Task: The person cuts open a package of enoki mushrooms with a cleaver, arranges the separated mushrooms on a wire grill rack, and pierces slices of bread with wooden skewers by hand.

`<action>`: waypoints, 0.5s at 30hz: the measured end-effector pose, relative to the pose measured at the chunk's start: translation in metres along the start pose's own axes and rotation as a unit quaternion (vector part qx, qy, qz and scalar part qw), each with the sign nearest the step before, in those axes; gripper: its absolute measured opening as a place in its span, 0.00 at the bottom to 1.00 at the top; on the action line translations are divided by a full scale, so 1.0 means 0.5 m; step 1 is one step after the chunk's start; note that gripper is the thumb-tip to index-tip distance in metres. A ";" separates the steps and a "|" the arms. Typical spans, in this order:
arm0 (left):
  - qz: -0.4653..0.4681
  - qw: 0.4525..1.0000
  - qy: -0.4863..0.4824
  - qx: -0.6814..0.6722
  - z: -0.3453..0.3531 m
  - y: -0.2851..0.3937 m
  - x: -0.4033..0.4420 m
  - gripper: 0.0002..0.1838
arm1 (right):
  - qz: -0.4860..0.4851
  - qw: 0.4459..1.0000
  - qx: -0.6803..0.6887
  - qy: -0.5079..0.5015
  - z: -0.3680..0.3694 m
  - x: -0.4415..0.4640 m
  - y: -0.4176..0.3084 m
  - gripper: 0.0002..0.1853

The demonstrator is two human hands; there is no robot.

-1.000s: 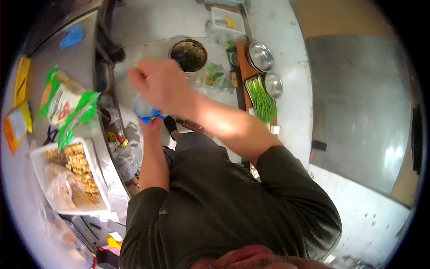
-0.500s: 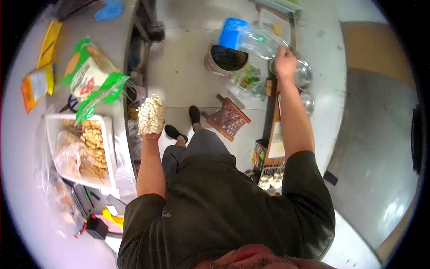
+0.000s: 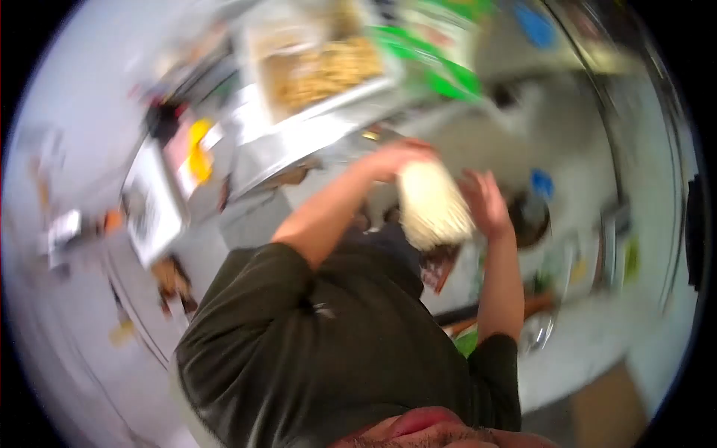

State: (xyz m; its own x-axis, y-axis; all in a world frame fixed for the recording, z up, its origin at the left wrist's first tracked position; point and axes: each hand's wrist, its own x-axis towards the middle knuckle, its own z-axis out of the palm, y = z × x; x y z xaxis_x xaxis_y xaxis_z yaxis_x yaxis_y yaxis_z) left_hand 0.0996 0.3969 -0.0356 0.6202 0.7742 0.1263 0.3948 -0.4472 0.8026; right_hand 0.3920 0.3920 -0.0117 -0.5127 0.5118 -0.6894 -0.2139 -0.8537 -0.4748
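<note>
Left hand (image 3: pixel 407 155) clamped on the upper end of a pale mushroom bundle (image 3: pixel 435 205), held in mid-air in front of the dark shirt (image 3: pixel 351 343). Right hand (image 3: pixel 489 203) uncurled just beside it, contact not discernible through blur; beyond, a white tub (image 3: pixel 259 82) of tan pieces rests on the bench (image 3: pixel 299 148).

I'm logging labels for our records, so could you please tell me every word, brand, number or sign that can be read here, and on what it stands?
No text can be read.
Green and white bag: a faint reddish mark, too blurred to read.
Mushrooms in the left hand: no lettering visible.
</note>
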 end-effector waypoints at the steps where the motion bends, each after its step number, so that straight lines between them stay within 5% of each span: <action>1: -0.178 0.959 -0.028 -0.218 -0.034 0.058 0.007 0.22 | -0.038 0.994 -0.014 -0.098 0.080 0.004 0.009 0.37; 2: -0.353 0.841 0.026 -0.409 -0.071 0.117 0.018 0.25 | -0.002 0.996 0.037 -0.087 0.128 -0.003 0.030 0.38; 7: -0.323 0.931 0.035 -0.167 -0.191 0.205 -0.112 0.38 | 0.069 0.954 0.100 -0.274 0.158 0.109 0.182 0.39; 10: -0.300 0.905 0.273 -0.127 -0.216 0.217 -0.278 0.46 | 0.093 0.946 0.077 -0.302 0.320 0.117 0.216 0.34; 13: -0.456 0.756 0.430 -0.189 -0.223 0.259 -0.487 0.49 | -0.001 0.977 -0.125 -0.171 0.536 0.110 0.268 0.27; 15: -0.447 0.686 0.503 -0.276 -0.214 0.289 -0.618 0.47 | -0.109 0.934 -0.255 -0.226 0.677 0.127 0.340 0.24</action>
State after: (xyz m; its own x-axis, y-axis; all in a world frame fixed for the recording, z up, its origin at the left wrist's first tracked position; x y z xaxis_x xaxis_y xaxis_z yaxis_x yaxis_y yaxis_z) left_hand -0.1074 0.1409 0.1036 -0.5946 0.6704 -0.4439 -0.1760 0.4301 0.8854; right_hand 0.0415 0.2466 0.0491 -0.8259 0.4776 -0.2996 0.0101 -0.5188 -0.8549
